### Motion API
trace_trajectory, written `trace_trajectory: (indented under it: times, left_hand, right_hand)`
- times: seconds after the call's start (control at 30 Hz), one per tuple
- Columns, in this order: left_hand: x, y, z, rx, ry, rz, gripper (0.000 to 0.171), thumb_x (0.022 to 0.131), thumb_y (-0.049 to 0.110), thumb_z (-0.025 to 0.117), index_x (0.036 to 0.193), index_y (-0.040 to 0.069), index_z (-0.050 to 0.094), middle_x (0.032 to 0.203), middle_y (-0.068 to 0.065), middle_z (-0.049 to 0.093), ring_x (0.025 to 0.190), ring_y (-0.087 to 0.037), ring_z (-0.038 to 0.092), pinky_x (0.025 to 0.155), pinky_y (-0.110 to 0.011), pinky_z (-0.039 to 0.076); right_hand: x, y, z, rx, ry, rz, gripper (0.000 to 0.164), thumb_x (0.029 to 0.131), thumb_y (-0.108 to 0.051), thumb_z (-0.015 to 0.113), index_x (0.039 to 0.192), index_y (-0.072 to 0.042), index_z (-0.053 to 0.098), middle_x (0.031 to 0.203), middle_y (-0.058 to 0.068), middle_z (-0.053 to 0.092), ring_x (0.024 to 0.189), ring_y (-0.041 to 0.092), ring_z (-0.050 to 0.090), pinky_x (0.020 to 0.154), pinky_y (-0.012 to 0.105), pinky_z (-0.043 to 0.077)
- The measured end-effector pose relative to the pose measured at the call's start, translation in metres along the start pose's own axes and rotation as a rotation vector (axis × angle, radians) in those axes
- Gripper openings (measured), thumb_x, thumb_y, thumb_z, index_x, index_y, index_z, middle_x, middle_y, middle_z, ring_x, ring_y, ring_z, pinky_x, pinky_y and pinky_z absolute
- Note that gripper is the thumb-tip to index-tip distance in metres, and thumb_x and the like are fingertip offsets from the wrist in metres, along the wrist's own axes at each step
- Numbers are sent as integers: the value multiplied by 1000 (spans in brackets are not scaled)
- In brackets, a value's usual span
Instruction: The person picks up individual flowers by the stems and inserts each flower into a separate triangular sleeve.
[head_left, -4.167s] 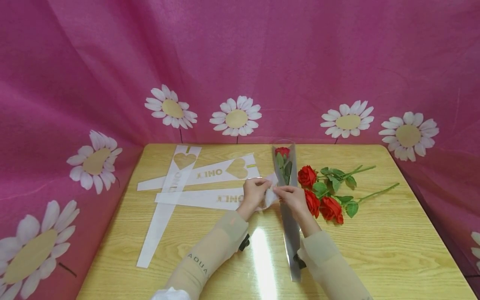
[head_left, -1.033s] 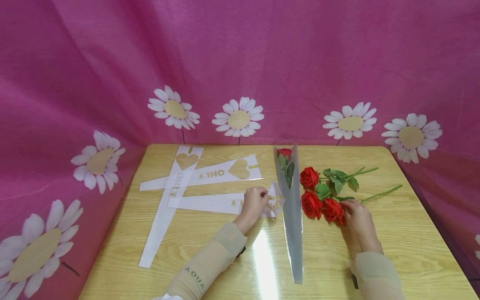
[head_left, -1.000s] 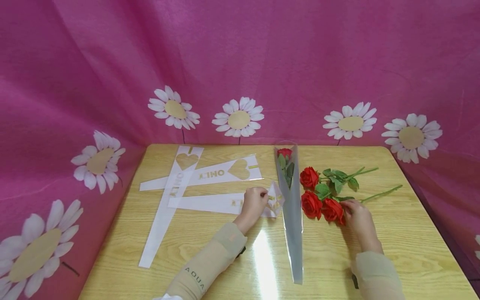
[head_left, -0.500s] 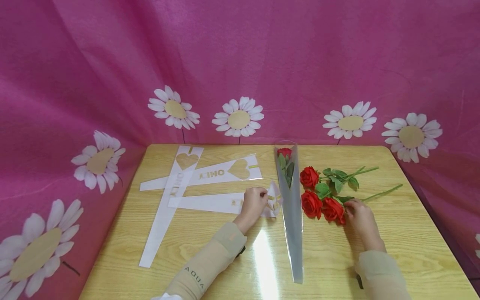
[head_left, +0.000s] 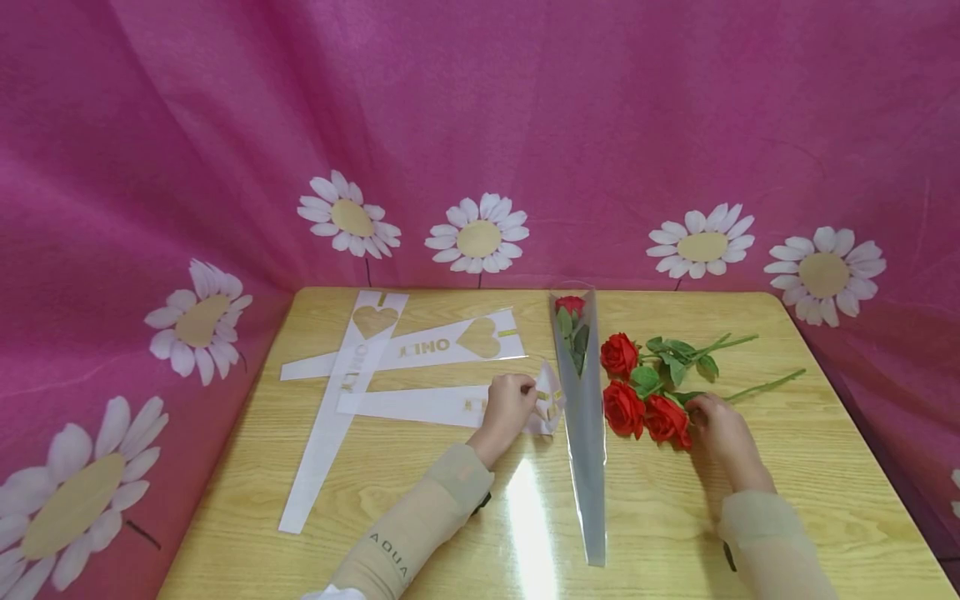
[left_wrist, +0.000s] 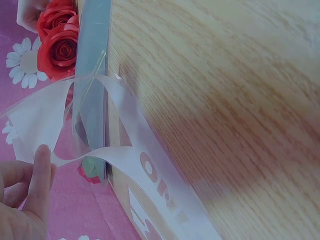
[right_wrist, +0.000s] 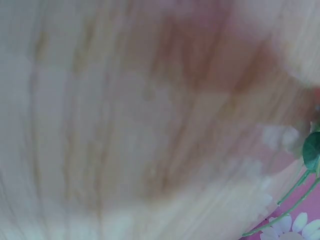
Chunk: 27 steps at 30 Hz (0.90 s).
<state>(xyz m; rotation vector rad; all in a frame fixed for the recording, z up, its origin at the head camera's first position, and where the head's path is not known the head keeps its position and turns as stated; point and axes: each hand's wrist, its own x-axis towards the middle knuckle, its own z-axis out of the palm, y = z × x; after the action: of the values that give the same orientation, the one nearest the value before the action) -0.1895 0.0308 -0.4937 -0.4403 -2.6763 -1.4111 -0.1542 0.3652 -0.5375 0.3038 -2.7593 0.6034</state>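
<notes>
My left hand pinches the wide end of a white tapered flower sleeve with gold lettering. In the left wrist view that sleeve bows apart at its mouth, its edge held between thumb and fingers. At the right, my right hand has its fingertips at the stem just behind the nearest red artificial rose, seemingly pinching it; the fingertips are partly hidden. Two more roses, a front one and a back one, lie beside it. The right wrist view is mostly blurred table.
A wrapped rose in a grey sleeve lies lengthwise between my hands. Two more white sleeves, one upright and one slanting, cross on the left of the wooden table. A pink daisy-print cloth surrounds the table.
Earlier both hands were at the white sleeve's mouth. My right hand then moved right to the roses, and has since shifted slightly. The left hand stays on the sleeve.
</notes>
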Motion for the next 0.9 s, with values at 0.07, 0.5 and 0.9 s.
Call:
trace_trajectory:
  times: [0.07, 0.5, 0.9]
  left_hand:
    - [0, 0, 0, 0, -2, -1, 12, 81, -7, 58, 89, -11, 67, 84, -19, 68, 72, -22, 67, 57, -12, 52]
    - [-1, 0, 0, 4, -1, 1, 12, 81, -7, 58, 88, -10, 67, 83, -18, 68, 71, -21, 67, 56, -12, 52]
    - [-1, 0, 0, 1, 2, 13, 12, 81, -8, 58, 88, -10, 67, 81, -18, 68, 69, -21, 67, 56, -12, 51]
  right_hand:
    - [1, 0, -1, -4, 4, -22, 18, 71, 18, 55, 81, 4, 61, 80, 16, 57, 72, 36, 57, 63, 50, 48]
    - [9, -1, -23, -23, 127, -88, 26, 64, 23, 55, 81, 3, 58, 78, 16, 56, 76, 38, 53, 62, 51, 45]
    - [32, -37, -58, -29, 223, -35, 23, 66, 20, 59, 84, 6, 61, 79, 20, 60, 77, 39, 54, 66, 53, 44]
